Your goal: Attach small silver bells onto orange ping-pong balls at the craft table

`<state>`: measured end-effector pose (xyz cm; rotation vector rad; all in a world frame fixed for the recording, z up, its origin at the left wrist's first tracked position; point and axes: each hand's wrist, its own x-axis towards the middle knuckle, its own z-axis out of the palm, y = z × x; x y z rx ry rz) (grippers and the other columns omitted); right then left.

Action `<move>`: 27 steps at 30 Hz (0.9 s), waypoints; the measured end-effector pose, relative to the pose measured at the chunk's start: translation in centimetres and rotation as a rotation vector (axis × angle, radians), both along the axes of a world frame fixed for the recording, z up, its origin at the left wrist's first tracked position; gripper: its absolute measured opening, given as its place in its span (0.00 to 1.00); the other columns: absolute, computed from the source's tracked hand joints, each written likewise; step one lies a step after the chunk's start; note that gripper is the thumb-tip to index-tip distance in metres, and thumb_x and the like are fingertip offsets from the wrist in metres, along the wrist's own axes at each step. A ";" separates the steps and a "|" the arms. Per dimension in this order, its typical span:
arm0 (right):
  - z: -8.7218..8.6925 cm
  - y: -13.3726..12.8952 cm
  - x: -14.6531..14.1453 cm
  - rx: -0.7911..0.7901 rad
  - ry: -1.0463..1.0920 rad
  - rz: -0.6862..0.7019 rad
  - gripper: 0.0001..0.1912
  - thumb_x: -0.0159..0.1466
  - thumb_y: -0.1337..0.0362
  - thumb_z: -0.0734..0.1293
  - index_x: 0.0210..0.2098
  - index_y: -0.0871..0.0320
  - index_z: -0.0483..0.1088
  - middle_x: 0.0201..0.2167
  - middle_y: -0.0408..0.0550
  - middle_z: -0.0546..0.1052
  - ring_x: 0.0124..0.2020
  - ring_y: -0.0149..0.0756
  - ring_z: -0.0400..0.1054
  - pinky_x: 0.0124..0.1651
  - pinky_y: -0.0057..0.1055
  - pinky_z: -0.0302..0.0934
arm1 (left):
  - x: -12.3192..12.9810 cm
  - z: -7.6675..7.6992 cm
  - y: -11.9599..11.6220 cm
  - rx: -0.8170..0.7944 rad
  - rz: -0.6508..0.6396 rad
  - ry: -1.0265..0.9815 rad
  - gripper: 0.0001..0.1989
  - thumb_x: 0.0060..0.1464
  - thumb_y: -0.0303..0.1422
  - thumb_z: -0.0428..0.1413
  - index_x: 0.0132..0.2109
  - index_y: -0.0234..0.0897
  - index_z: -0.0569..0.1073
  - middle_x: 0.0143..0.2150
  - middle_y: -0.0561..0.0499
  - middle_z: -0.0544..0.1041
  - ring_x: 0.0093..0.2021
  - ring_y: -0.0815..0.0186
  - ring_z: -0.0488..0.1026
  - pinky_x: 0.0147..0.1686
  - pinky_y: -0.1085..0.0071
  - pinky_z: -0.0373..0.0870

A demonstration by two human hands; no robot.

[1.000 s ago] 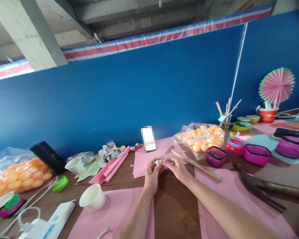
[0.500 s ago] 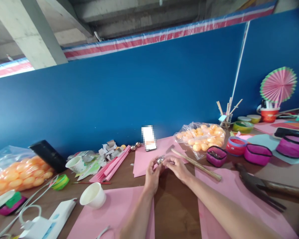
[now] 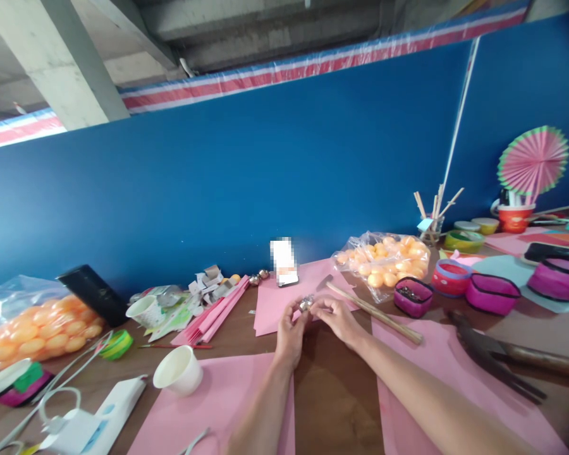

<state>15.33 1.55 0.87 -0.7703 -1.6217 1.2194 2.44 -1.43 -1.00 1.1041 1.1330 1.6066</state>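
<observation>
My left hand [image 3: 290, 335] is closed on a small shiny silvery piece [image 3: 306, 303] above the brown table, near the edge of a pink paper sheet [image 3: 270, 309]. Close beside it, my right hand [image 3: 337, 319] has its thumb and fingers pinched together at the right side of the piece. What those right fingertips hold, if anything, is too small to make out. A small hammer with a wooden handle [image 3: 379, 313] lies just beyond my right hand. Behind the hands a phone [image 3: 284, 262] with a blurred screen stands against the blue wall.
A white cup [image 3: 179, 373] stands on pink paper at the left, near a power strip [image 3: 109, 411]. A larger claw hammer [image 3: 493, 354] lies at the right, with magenta containers [image 3: 493, 294] behind it. Bags of orange balls [image 3: 384, 259] lie on both sides.
</observation>
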 end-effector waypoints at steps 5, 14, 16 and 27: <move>-0.1 0.0 0.0 -0.002 -0.002 0.000 0.12 0.54 0.56 0.64 0.28 0.59 0.69 0.30 0.46 0.72 0.33 0.34 0.67 0.38 0.30 0.62 | 0.1 0.1 0.0 -0.017 0.003 -0.006 0.22 0.44 0.33 0.57 0.49 0.37 0.66 0.45 0.46 0.72 0.45 0.63 0.69 0.47 0.65 0.63; 0.0 -0.1 0.0 -0.011 -0.009 0.015 0.12 0.55 0.56 0.63 0.28 0.59 0.69 0.30 0.46 0.72 0.33 0.34 0.67 0.39 0.31 0.62 | 0.1 0.1 -0.1 -0.005 -0.010 -0.024 0.22 0.44 0.33 0.57 0.49 0.37 0.66 0.45 0.45 0.72 0.45 0.62 0.68 0.47 0.64 0.62; 0.1 -0.1 0.1 -0.013 -0.007 0.019 0.12 0.55 0.56 0.63 0.28 0.59 0.69 0.29 0.45 0.72 0.33 0.34 0.67 0.39 0.31 0.62 | 0.1 0.2 -0.1 -0.007 -0.001 -0.027 0.22 0.43 0.33 0.57 0.49 0.37 0.66 0.45 0.46 0.72 0.45 0.62 0.68 0.47 0.64 0.62; 0.4 -0.3 0.1 -0.021 -0.001 0.025 0.11 0.55 0.57 0.63 0.28 0.59 0.69 0.29 0.46 0.73 0.33 0.34 0.67 0.38 0.31 0.62 | 0.1 0.2 -0.1 0.005 -0.037 -0.042 0.23 0.44 0.34 0.56 0.49 0.37 0.65 0.46 0.45 0.71 0.46 0.62 0.68 0.47 0.64 0.63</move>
